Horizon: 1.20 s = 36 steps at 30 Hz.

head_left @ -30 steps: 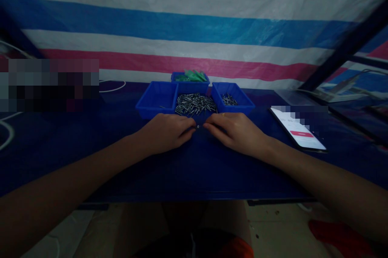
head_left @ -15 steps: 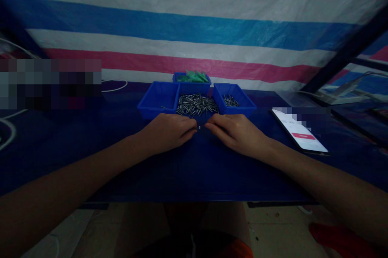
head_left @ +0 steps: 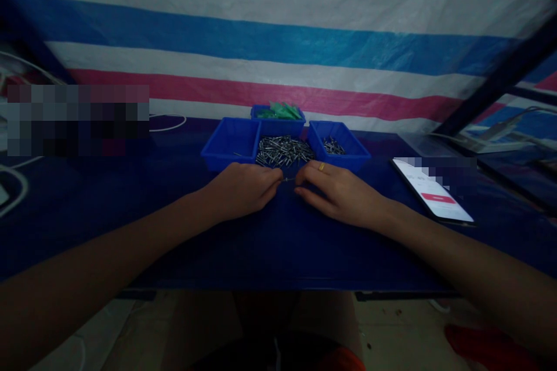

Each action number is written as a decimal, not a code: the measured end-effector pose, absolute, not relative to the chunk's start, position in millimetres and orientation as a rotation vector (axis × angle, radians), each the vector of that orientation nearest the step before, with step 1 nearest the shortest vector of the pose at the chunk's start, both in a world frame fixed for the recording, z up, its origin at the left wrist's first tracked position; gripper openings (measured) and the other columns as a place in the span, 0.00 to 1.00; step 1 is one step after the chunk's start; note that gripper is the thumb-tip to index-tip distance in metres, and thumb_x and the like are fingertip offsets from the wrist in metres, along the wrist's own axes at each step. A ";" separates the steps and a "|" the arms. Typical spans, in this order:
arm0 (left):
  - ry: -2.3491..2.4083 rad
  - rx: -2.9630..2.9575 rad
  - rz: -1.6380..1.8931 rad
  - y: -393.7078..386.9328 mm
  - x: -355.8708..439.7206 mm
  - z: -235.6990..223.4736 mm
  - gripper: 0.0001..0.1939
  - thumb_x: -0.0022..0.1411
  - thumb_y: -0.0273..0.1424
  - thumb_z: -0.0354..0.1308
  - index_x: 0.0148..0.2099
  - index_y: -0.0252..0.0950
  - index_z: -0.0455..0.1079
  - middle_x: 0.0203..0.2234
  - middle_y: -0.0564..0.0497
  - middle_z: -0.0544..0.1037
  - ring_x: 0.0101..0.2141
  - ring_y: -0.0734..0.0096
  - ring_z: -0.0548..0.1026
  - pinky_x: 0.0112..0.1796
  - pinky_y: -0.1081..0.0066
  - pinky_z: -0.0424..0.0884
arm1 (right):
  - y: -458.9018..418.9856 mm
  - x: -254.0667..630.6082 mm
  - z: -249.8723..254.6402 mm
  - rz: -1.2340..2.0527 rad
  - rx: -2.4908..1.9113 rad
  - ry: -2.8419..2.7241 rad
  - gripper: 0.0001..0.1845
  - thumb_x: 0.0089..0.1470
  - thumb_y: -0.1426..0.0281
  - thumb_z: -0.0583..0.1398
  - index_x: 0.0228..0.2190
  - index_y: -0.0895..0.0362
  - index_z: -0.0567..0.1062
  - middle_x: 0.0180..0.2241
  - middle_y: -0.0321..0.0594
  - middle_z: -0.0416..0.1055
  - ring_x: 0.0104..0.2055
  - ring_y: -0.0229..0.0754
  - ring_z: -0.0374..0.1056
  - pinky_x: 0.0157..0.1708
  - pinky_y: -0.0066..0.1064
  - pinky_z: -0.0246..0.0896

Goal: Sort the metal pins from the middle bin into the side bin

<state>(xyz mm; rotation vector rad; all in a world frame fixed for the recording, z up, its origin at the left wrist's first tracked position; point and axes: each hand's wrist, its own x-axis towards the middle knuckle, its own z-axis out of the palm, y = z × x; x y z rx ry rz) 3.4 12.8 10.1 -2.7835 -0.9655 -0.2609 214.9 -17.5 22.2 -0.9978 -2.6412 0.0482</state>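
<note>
Between my two hands, a small thin metal piece sticks out from the fingertips of my left hand, which are pinched shut on it. On the other side, my right hand, with a gold-coloured ring, has its thumb and forefinger parted; its curled forefinger is close to the piece's end, and I cannot tell whether they touch. Just behind the hands lies a pile of slim metal pieces, like screws or rivets. Their exact kind is too small to make out.
A blue bin stands left of the pile. Another blue bin with metal pieces is on the right. Behind, a third bin holds green packets. A lit phone lies right on the blue table.
My right hand's thumb and forefinger have come apart, and its ring now shows. More of the thin metal piece is visible between the hands. My left hand keeps its pinch.
</note>
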 end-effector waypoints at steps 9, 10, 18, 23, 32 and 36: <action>-1.178 -2.687 -0.333 11.2 2.1 16.0 0.12 0.63 0.36 0.45 0.44 0.37 0.64 0.28 0.53 0.77 0.27 0.69 0.75 0.23 0.73 0.56 | -12.2 213.8 23.5 0.161 -1.094 -2.447 0.08 0.57 0.68 0.53 0.34 0.59 0.71 0.32 0.39 0.70 0.33 0.37 0.66 0.35 0.31 0.61; -1.206 -2.671 -0.311 10.7 2.3 17.1 0.12 0.63 0.37 0.45 0.43 0.37 0.65 0.26 0.53 0.76 0.26 0.69 0.74 0.23 0.73 0.55 | -10.6 214.4 24.5 0.198 -1.140 -2.333 0.08 0.56 0.68 0.54 0.33 0.58 0.71 0.32 0.38 0.70 0.32 0.37 0.66 0.33 0.31 0.61; -1.131 -2.691 -0.153 10.6 3.0 11.1 0.12 0.63 0.36 0.44 0.36 0.37 0.66 0.29 0.53 0.75 0.27 0.69 0.73 0.21 0.72 0.51 | 1.9 220.9 21.6 0.597 -1.333 -1.735 0.35 0.51 0.62 0.59 0.57 0.51 0.53 0.60 0.48 0.52 0.37 0.43 0.70 0.23 0.32 0.66; -1.106 -2.669 -0.146 10.0 1.2 6.7 0.12 0.63 0.36 0.45 0.41 0.37 0.66 0.38 0.50 0.71 0.26 0.72 0.72 0.21 0.73 0.53 | -8.3 215.3 15.7 0.289 -1.242 -2.201 0.21 0.54 0.67 0.56 0.50 0.56 0.64 0.50 0.45 0.65 0.35 0.38 0.69 0.39 0.38 0.67; -1.106 -2.660 -0.126 9.0 4.8 3.8 0.16 0.65 0.35 0.42 0.49 0.39 0.65 0.42 0.51 0.72 0.30 0.67 0.75 0.23 0.71 0.62 | -11.5 213.1 13.6 0.111 -1.235 -2.680 0.14 0.58 0.68 0.52 0.43 0.59 0.70 0.40 0.44 0.69 0.42 0.43 0.67 0.44 0.36 0.62; -1.109 -2.665 -0.102 8.3 4.5 4.0 0.16 0.65 0.35 0.42 0.50 0.39 0.66 0.41 0.51 0.72 0.31 0.65 0.75 0.22 0.70 0.65 | -11.1 214.0 12.3 0.130 -1.236 -2.706 0.13 0.58 0.68 0.51 0.42 0.59 0.70 0.40 0.44 0.69 0.41 0.42 0.68 0.43 0.35 0.63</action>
